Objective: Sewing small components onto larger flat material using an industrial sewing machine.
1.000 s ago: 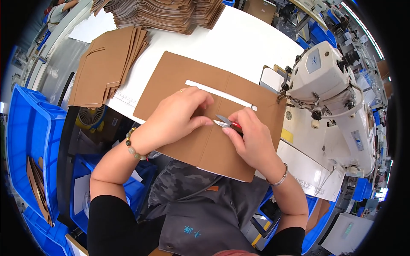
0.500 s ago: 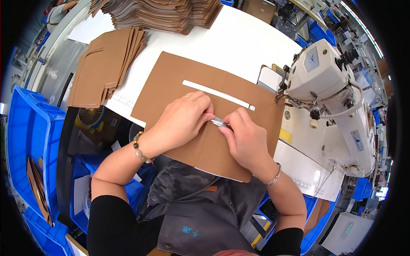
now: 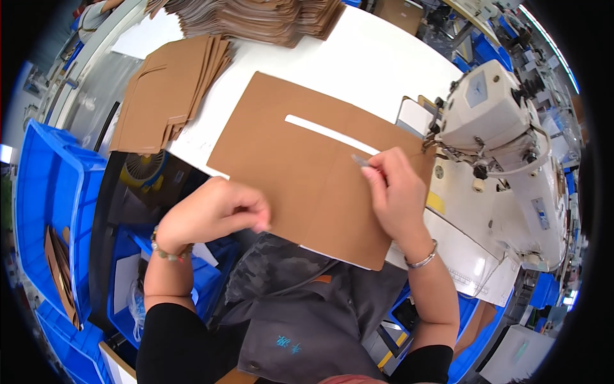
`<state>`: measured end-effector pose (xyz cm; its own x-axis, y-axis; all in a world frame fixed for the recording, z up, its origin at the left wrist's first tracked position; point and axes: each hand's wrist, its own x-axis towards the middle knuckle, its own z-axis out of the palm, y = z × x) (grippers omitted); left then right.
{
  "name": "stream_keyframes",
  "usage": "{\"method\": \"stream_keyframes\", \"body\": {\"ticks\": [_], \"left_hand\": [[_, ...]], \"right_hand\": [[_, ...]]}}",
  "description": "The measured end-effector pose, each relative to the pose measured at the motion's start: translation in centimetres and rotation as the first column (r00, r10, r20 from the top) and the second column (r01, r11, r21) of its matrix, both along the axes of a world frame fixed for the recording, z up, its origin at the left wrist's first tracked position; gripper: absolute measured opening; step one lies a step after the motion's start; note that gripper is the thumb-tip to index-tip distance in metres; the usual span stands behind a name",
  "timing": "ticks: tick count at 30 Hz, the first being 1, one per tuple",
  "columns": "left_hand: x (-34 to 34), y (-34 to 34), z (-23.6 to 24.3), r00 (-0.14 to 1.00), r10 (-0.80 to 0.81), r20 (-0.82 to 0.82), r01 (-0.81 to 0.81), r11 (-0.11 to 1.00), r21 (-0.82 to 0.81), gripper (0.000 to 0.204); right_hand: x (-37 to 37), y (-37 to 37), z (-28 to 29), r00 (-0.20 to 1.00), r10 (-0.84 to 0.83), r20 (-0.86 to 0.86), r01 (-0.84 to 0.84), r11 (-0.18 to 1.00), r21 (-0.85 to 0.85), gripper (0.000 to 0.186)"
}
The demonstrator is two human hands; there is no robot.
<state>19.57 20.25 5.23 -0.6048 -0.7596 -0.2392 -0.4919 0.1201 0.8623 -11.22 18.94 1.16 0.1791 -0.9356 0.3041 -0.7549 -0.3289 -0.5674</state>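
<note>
A flat brown panel point(image 3: 288, 173) lies on the white table, its near edge hanging at my lap. A long, narrow white slot-shaped band point(image 3: 329, 134) runs across its upper half. Over the panel's right part, my right hand point(image 3: 400, 192) is closed on a small grey metal tool point(image 3: 360, 160); its tip points left, close to the band's right end. My left hand point(image 3: 220, 211) is off the panel's lower left edge, fingers curled and thumb pinched in. Blur hides whether anything is between those fingertips.
A white sewing machine point(image 3: 489, 121) stands to the right of the panel. Brown cut pieces point(image 3: 166, 93) lie stacked at the left, with a taller brown stack point(image 3: 262, 19) at the back. Blue bins point(image 3: 51, 211) stand at the left, beside a small fan point(image 3: 142, 168) under the table.
My left hand has left the panel's middle and moved left toward me, apart from my right hand. The right hand has moved slightly right and up, keeping the small metal tool.
</note>
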Motion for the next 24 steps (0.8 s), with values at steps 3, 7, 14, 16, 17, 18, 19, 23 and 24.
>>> {"method": "stream_keyframes", "body": {"ticks": [3, 7, 14, 16, 17, 18, 19, 23, 24], "left_hand": [[4.3, 1.9, -2.7, 0.992, 0.091, 0.088, -0.095, 0.994, 0.045, 0.003], [8.9, 2.5, -11.7, 0.788, 0.394, 0.473, -0.403, 0.911, -0.089, 0.011], [14.1, 2.8, -22.7, 0.575, 0.526, 0.627, -0.589, 0.798, -0.129, 0.020], [14.1, 3.1, -23.1, 0.447, 0.636, 0.629, -0.452, 0.767, -0.455, 0.018], [13.8, 2.9, -22.6, 0.453, 0.634, 0.627, -0.445, 0.770, -0.457, 0.018], [13.7, 2.8, -21.9, 0.427, 0.650, 0.629, -0.477, 0.753, -0.454, 0.021], [13.2, 2.5, -20.7, 0.407, 0.663, 0.628, -0.508, 0.736, -0.448, 0.024], [11.6, 2.2, -17.2, 0.365, 0.670, 0.646, -0.582, 0.706, -0.403, 0.028], [11.7, 2.4, -17.2, 0.375, 0.668, 0.643, -0.574, 0.712, -0.405, 0.028]], "right_hand": [[-0.5, -0.9, -0.1, 0.998, -0.029, 0.052, 0.029, 1.000, 0.001, 0.010], [-0.3, -1.2, -0.1, 0.999, -0.031, 0.028, 0.030, 0.998, 0.057, 0.011], [0.4, -0.9, -0.7, 0.998, -0.061, -0.022, 0.062, 0.997, 0.041, 0.012], [0.4, -0.8, -0.7, 0.997, -0.069, -0.029, 0.070, 0.997, 0.040, 0.012], [0.2, -0.8, -0.6, 0.997, -0.071, -0.029, 0.072, 0.997, 0.031, 0.012], [0.1, -0.7, -0.6, 0.997, -0.073, -0.027, 0.073, 0.997, 0.021, 0.012], [0.1, -0.7, -0.5, 0.996, -0.084, -0.032, 0.085, 0.996, 0.016, 0.012], [0.3, -0.8, -0.7, 0.998, -0.057, -0.023, 0.058, 0.998, 0.013, 0.013], [0.4, -0.8, -0.6, 0.999, -0.045, -0.023, 0.046, 0.999, 0.014, 0.013]]}}
